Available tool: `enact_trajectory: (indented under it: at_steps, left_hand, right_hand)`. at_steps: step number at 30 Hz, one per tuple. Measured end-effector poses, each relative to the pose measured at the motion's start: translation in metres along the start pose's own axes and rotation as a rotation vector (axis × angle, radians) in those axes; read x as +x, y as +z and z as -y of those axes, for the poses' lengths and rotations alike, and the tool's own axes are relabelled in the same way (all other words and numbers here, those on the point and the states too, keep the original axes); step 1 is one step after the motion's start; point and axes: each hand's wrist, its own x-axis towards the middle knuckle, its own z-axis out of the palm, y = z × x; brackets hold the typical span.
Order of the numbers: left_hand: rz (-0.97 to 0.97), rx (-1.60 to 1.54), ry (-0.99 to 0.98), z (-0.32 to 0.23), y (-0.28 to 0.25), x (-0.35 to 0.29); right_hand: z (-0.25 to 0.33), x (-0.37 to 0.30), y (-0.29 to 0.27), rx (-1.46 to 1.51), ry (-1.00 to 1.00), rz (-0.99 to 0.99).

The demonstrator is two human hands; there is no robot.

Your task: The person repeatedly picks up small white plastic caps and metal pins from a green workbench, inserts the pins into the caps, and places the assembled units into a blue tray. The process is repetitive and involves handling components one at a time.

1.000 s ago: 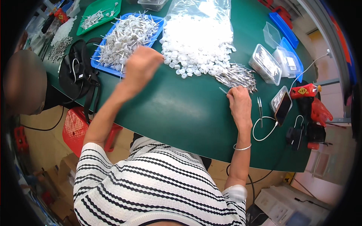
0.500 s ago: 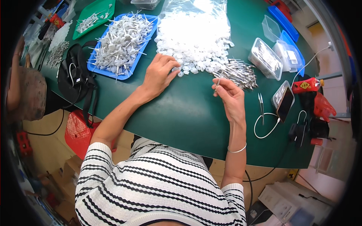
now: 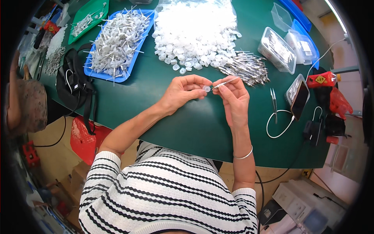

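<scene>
Between finger and thumb of my left hand [image 3: 186, 90] is a small white plastic cap [image 3: 207, 89]. My right hand [image 3: 235, 97] pinches a thin metal rod [image 3: 223, 83], its lower tip at the cap; whether it has entered the cap I cannot tell. Beyond my hands lies a heap of white plastic caps [image 3: 194, 35], spilling from a clear bag. A pile of metal rods [image 3: 247, 68] lies at the heap's right edge. On the left, a blue tray [image 3: 133, 63] holds many rods with caps fitted on them.
A green tray [image 3: 94, 24] with a few pieces sits at the far left, a black bag [image 3: 70, 84] nearer. On the right are a clear container of parts [image 3: 276, 50], tweezers [image 3: 274, 105], a phone [image 3: 299, 100] with a white cable, and a red bottle [image 3: 321, 79].
My left hand has come away from the heap with a cap, moving right and nearer me. The rod in my right hand now meets the cap.
</scene>
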Motion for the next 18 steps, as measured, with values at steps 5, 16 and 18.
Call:
enact_trajectory:
  at_steps: [5,16,18]
  left_hand:
    - [-0.016,-0.035,-0.013,-0.002,-0.0007,-0.0003]
    - [0.031,-0.087,-0.054,-0.0065,-0.0028,-0.0016]
    - [0.046,-0.08,-0.062,-0.0057,-0.0061,-0.0011]
  right_hand:
    - [-0.0004,-0.0011,0.0042,-0.068,-0.052,-0.054]
    - [-0.0013,-0.0019,0.0052,-0.071,-0.103,0.0]
    - [-0.002,-0.0024,0.0056,-0.071,-0.114,-0.001]
